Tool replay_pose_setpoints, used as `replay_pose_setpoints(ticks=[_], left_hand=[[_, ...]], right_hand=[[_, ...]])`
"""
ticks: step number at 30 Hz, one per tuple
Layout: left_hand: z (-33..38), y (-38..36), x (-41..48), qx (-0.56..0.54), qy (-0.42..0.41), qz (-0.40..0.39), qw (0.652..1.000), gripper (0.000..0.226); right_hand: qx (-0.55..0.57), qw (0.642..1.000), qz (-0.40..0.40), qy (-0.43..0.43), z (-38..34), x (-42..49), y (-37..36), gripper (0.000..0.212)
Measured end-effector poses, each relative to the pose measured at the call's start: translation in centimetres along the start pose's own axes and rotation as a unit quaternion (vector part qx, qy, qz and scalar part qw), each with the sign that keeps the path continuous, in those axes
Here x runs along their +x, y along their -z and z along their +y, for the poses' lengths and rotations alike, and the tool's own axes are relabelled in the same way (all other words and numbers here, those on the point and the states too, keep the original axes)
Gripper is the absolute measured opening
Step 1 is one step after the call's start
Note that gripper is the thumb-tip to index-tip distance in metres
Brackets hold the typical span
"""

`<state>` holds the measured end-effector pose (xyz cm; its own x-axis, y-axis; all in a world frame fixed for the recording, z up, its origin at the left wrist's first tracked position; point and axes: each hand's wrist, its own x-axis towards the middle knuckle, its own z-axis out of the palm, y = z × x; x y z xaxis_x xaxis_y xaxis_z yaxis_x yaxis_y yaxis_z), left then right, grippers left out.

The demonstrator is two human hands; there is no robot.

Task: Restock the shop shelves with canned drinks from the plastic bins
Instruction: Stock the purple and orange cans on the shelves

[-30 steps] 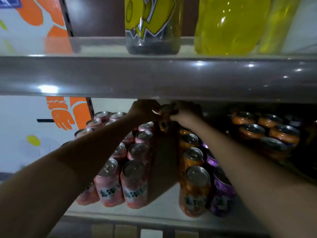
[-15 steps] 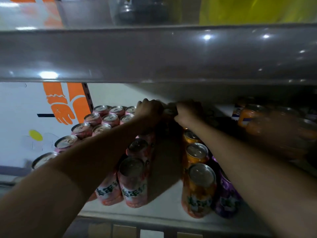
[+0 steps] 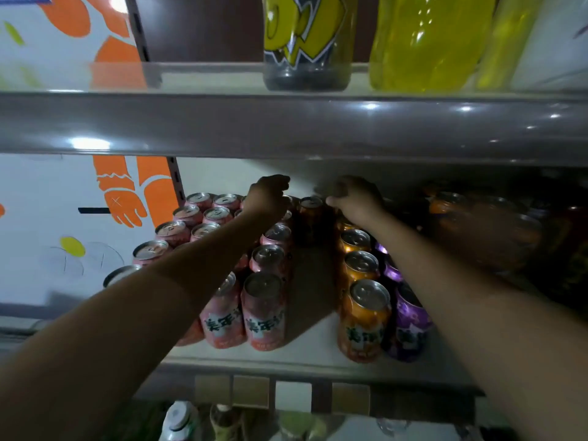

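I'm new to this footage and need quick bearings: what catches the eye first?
The left hand and right hand reach deep into the middle shelf, flanking a dark can at the back. Pink cans line the left, orange cans the right; bright yellow bottles stand above.

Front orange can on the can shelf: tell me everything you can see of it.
The front orange can stands upright near the front of the shelf, heading a column of orange cans. Its glossy orange body bears dark characters on a pale patch; the silver top looks like aluminium and appears unopened. A purple can sits close against its right side; bare shelf lies to its left. Neither the left hand nor the right hand touches it.
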<state>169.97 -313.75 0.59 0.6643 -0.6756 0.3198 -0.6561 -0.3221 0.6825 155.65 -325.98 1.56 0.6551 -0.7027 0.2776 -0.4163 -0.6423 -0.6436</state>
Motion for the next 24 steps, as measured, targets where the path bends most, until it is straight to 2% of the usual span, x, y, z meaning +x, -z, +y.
replay_pose_setpoints(ticks=[3,6,10,14,19,21,24], left_hand=[[0.5,1.7,-3.9,-0.162,0.022,-0.008,0.986,0.055],[2.3,2.8,-9.1,-0.22,-0.007,-0.019,0.975,0.058],[5.5,4.0,-17.0,-0.254,-0.041,-0.073,0.964,0.04],[7.2,3.7,-23.3,-0.34,-0.044,-0.141,0.929,0.022],[7.7,0.2,-28.7,-0.353,-0.076,-0.162,0.918,0.036],[7.8,-1.7,-30.7,-0.357,-0.075,-0.176,0.914,0.047],[7.8,-4.8,-34.0,-0.367,-0.044,-0.216,0.904,0.051]], right_hand=[[0.158,0.987,0.001,-0.035,-1.3,-4.6,2.1,0.055],[0.222,0.974,0.005,-0.037,-2.2,-9.8,3.3,0.054],[0.263,0.964,0.009,-0.04,-3.9,-17.2,4.2,0.056],[0.271,0.961,0.051,-0.031,-4.0,-23.6,4.3,0.059],[0.279,0.954,0.095,-0.049,-1.7,-31.3,4.1,0.055],[0.282,0.951,0.102,-0.068,-0.3,-33.9,3.9,0.055],[0.298,0.943,0.122,-0.09,2.9,-37.4,3.1,0.054]])
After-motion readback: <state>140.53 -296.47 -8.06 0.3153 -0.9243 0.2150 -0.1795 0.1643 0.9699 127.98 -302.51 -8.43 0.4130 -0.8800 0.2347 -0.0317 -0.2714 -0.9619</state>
